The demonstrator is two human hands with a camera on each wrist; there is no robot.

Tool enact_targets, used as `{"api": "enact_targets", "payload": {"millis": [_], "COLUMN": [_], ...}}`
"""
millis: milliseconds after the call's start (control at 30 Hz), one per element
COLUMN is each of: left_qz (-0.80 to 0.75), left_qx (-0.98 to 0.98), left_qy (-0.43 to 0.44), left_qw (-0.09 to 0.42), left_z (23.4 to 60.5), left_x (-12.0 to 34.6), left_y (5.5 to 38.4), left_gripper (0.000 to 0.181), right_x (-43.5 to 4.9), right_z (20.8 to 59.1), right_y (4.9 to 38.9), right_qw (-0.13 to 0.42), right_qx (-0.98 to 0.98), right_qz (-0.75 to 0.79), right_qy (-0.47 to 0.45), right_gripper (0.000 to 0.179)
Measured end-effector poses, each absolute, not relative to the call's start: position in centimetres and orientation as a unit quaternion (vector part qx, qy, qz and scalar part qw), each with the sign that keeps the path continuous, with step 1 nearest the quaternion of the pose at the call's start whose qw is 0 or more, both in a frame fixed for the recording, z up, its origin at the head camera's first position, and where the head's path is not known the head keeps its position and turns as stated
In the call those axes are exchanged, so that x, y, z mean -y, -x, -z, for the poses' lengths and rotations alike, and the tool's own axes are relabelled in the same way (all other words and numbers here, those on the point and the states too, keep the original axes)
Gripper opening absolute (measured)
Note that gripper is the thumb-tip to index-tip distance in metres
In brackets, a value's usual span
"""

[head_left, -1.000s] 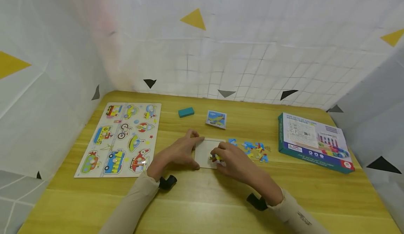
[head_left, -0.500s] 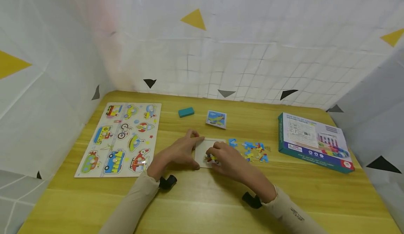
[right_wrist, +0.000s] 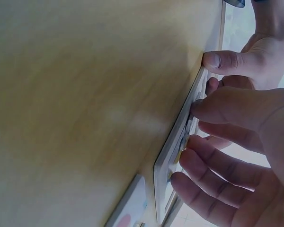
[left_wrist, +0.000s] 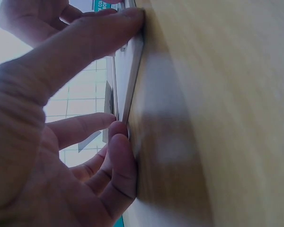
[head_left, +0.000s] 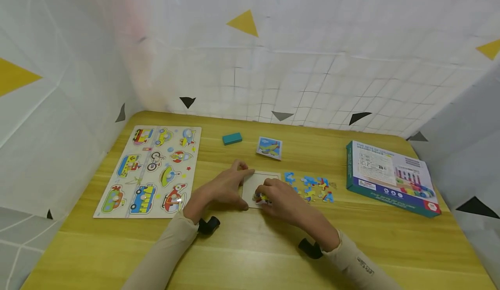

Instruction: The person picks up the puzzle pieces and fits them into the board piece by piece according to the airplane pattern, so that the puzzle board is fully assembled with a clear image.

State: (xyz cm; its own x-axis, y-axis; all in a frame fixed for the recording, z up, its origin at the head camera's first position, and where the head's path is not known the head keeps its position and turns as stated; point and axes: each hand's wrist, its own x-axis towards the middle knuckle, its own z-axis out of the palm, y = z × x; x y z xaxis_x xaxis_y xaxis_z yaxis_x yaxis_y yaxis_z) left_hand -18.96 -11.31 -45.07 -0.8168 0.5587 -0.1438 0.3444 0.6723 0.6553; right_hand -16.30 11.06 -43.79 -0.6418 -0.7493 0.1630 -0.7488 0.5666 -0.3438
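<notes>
In the head view, a shallow white puzzle tray (head_left: 251, 182) with a thin raised rim lies on the table. My left hand (head_left: 223, 190) holds its left side, thumb at the near corner and fingertips at the far one. The left wrist view shows that thumb (left_wrist: 118, 28) along the tray's edge (left_wrist: 131, 87). Over the tray's near part, my right hand (head_left: 284, 199) pinches a small multicoloured jigsaw piece (head_left: 259, 198), partly hidden by the fingers. From the right wrist, the fingertips (right_wrist: 191, 163) sit right at the tray's inside, close above the rim (right_wrist: 173, 142).
Several loose jigsaw pieces (head_left: 310, 180) lie right of the tray. Behind it are an aeroplane picture card (head_left: 269, 147) and a teal block (head_left: 232, 138). A vehicle peg puzzle board (head_left: 159, 185) lies left; a boxed toy set (head_left: 390, 175) lies right.
My right hand has moved slightly left over the tray with the jigsaw piece, then stayed nearly in place. The left hand keeps its hold on the tray. The head view has shifted slightly.
</notes>
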Motion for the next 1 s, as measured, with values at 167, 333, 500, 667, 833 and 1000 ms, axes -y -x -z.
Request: {"api": "enact_targets", "payload": {"millis": [167, 333, 500, 667, 833, 1000], "left_qz": [-0.318, -0.316, -0.310, -0.313, -0.313, -0.314], "left_qx": [-0.898, -0.898, -0.900, -0.899, -0.900, -0.900], "left_qy": [-0.253, -0.256, -0.256, -0.254, -0.255, -0.256], "left_qw": [0.169, 0.169, 0.167, 0.170, 0.168, 0.165], "left_z": [45.19, 45.26, 45.27, 45.27, 45.23, 45.18], "left_x": [11.31, 11.31, 11.32, 11.35, 11.34, 11.34], "left_y": [19.04, 19.13, 19.17, 19.16, 19.15, 19.15], "left_gripper": [0.102, 0.102, 0.102, 0.101, 0.102, 0.103], "right_x": [-11.11, -11.13, -11.14, -11.17, -11.45, -11.76], "right_z": [43.88, 43.88, 43.75, 43.78, 44.13, 44.43], "right_y": [16.45, 16.63, 16.71, 16.73, 16.78, 16.84], "right_qw": [0.013, 0.025, 0.026, 0.024, 0.010, -0.006], "right_qx": [-0.885, -0.886, -0.886, -0.883, -0.879, -0.874], "right_qz": [0.194, 0.194, 0.196, 0.205, 0.218, 0.230], "right_qy": [0.423, 0.419, 0.419, 0.422, 0.423, 0.429], "right_gripper": [0.017, 0.017, 0.017, 0.017, 0.017, 0.017]}}
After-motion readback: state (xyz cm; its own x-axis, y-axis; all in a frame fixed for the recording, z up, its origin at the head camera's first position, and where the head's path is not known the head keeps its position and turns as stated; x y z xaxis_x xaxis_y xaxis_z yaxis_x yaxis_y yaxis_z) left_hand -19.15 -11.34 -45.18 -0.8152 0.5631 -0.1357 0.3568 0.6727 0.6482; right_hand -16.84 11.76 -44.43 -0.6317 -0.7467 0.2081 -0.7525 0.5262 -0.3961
